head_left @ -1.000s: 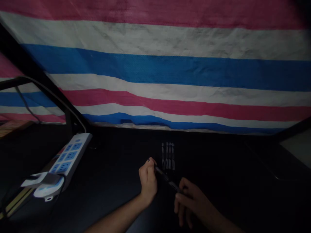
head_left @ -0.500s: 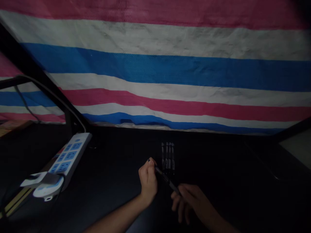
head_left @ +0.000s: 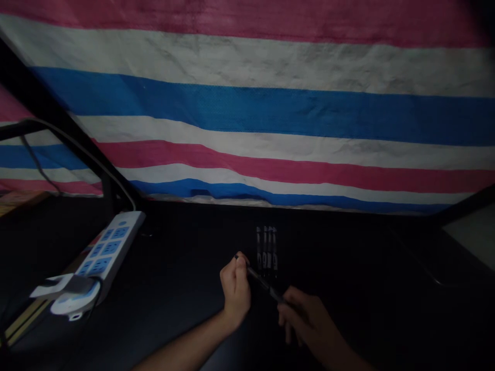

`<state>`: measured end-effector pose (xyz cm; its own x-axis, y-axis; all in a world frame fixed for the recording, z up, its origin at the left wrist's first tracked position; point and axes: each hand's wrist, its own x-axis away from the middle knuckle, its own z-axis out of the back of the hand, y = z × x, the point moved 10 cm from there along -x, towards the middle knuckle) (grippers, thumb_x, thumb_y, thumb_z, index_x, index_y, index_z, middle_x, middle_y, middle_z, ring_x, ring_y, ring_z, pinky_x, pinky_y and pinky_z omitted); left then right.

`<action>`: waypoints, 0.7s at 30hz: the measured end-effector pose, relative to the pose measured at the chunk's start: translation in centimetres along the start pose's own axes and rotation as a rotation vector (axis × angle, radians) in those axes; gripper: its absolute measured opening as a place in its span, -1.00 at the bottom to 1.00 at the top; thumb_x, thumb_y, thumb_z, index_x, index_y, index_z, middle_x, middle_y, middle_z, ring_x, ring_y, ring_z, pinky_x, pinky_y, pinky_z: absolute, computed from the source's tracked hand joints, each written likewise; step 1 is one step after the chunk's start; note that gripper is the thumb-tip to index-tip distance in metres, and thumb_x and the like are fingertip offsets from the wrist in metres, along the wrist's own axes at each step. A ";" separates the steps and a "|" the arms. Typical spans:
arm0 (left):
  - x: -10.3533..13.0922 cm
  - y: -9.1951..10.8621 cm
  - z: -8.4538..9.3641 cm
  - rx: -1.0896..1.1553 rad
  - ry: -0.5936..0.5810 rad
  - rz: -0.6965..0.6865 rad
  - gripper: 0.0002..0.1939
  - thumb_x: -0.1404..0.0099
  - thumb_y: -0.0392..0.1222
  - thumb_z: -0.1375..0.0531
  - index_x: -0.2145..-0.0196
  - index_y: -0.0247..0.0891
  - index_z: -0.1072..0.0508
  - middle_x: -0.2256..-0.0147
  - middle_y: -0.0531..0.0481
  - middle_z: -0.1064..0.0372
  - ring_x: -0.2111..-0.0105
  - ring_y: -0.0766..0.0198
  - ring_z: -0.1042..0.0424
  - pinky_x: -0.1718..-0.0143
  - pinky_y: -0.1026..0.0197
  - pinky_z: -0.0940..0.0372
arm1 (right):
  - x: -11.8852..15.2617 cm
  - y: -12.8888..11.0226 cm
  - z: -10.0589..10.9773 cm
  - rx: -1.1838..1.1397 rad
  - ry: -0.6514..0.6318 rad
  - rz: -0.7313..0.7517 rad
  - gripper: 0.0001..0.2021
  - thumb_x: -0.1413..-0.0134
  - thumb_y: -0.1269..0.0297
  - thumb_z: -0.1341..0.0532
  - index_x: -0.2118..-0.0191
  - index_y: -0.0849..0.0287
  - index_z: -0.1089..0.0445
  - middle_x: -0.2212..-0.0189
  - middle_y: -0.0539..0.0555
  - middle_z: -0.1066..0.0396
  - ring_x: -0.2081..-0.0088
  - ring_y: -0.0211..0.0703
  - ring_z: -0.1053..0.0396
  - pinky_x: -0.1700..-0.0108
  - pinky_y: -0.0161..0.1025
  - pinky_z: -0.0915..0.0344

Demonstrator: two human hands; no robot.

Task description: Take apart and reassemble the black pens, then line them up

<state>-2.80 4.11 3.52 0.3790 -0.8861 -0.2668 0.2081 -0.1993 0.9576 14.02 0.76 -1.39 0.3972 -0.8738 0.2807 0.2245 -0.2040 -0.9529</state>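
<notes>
A dark, slim pen (head_left: 265, 284) slants between my two hands above the black table. My left hand (head_left: 235, 286) is closed around its upper-left end, and a small dark tip pokes out past the thumb. At the lower-right end, my right hand (head_left: 303, 314) pinches the pen between thumb and forefinger, its other fingers curled beneath. Just beyond the hands several similar pens (head_left: 267, 250) lie side by side in a row, pointing away from me. Dim light hides the pen's finer details.
To the left a white power strip (head_left: 110, 250) with blue sockets lies at an angle, a plug and cable (head_left: 79, 284) at its near end. A striped red, white and blue tarp (head_left: 270, 108) hangs behind the black table (head_left: 174, 309). Dark frame bars (head_left: 69, 118) slope down at left.
My right hand has shifted slightly up along the pen, and its lower fingers have curled in more. My left hand stays nearly still, still gripping the other end.
</notes>
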 end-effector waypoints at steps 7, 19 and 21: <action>0.1 0.6 0.2 -0.008 0.016 -0.041 -0.60 -0.35 -0.04 0.08 0.59 -0.21 -0.22 0.65 0.12 -0.06 0.62 0.31 -0.09 0.56 0.27 -0.05 | 0.1 0.0 -0.7 -0.047 -0.073 -0.005 -0.68 -0.15 0.02 -0.11 0.36 0.21 -0.33 0.52 0.01 -0.42 0.64 -0.33 -0.35 0.65 -0.45 -0.15; 0.7 0.5 -1.2 0.136 -0.126 -0.079 -0.57 -0.41 -0.02 0.14 0.57 -0.21 -0.17 0.62 0.11 -0.03 0.59 0.32 -0.07 0.52 0.24 -0.03 | 0.2 1.5 -1.9 -0.232 -0.226 -0.161 -0.62 -0.07 -0.01 -0.17 0.45 0.27 -0.34 0.70 0.00 -0.38 0.77 -0.37 -0.26 0.74 -0.49 -0.02; 0.6 0.5 -1.4 0.173 -0.143 -0.044 -0.57 -0.41 -0.01 0.14 0.55 -0.22 -0.19 0.60 0.11 -0.04 0.59 0.32 -0.07 0.52 0.25 -0.04 | -0.1 0.9 -1.2 -0.210 -0.166 -0.089 -0.63 -0.06 0.00 -0.18 0.43 0.29 -0.37 0.66 0.03 -0.41 0.73 -0.35 -0.31 0.71 -0.49 -0.08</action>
<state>-1.20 4.09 3.68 0.2385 -0.9229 -0.3024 0.0596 -0.2968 0.9531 13.12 0.13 -2.37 0.5285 -0.7676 0.3627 0.0823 -0.3788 -0.9218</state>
